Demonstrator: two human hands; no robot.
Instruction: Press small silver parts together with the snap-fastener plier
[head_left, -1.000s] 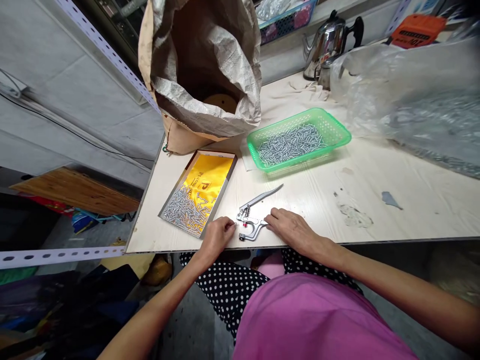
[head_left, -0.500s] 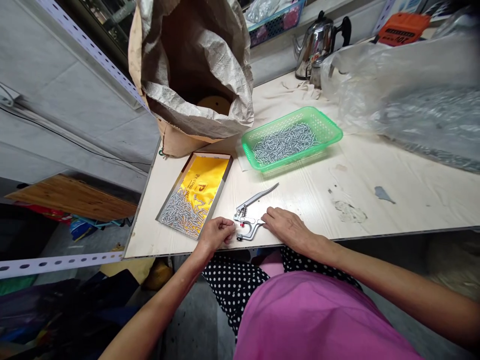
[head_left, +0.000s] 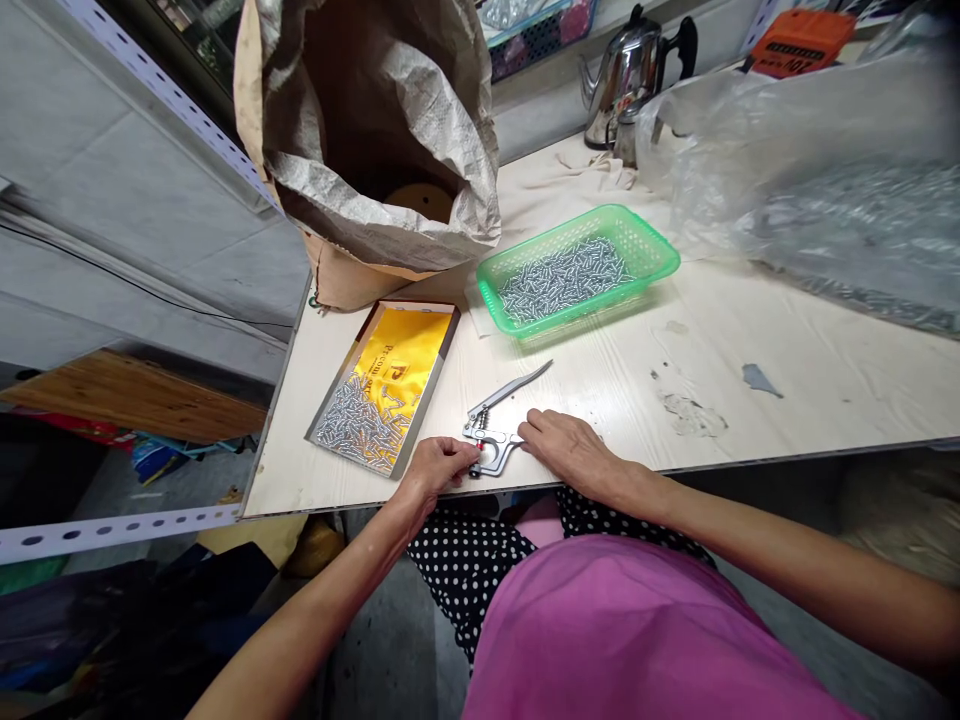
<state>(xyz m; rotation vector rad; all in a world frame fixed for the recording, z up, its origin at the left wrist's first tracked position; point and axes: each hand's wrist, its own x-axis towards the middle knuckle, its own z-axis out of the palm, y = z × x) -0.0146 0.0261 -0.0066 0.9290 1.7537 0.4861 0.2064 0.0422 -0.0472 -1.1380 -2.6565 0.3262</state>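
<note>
Snap-fastener pliers (head_left: 493,437) lie at the table's front edge, their upper handle (head_left: 517,388) raised and a spring showing near the jaws. My right hand (head_left: 566,447) is closed around the lower handle. At the jaw opening, my left hand (head_left: 439,468) has thumb and forefinger pinched together; whatever is between them is too small to make out. Left of the pliers lies a shallow box (head_left: 444,384) with a yellow cloth (head_left: 403,350) and many small silvery metal pieces (head_left: 352,425). Behind the pliers a green basket (head_left: 517,330) holds more such pieces (head_left: 566,283).
An open paper sack (head_left: 360,260) stands at the back left. A metal kettle (head_left: 619,80) and an orange box (head_left: 801,42) are at the back. A large clear plastic bag (head_left: 750,150) fills the right rear. The table edge (head_left: 750,462) runs before my lap.
My left hand has moved right, bringing its pinched fingertips into the pliers' jaw opening. My right hand keeps its hold on the handle. The view has shifted slightly.
</note>
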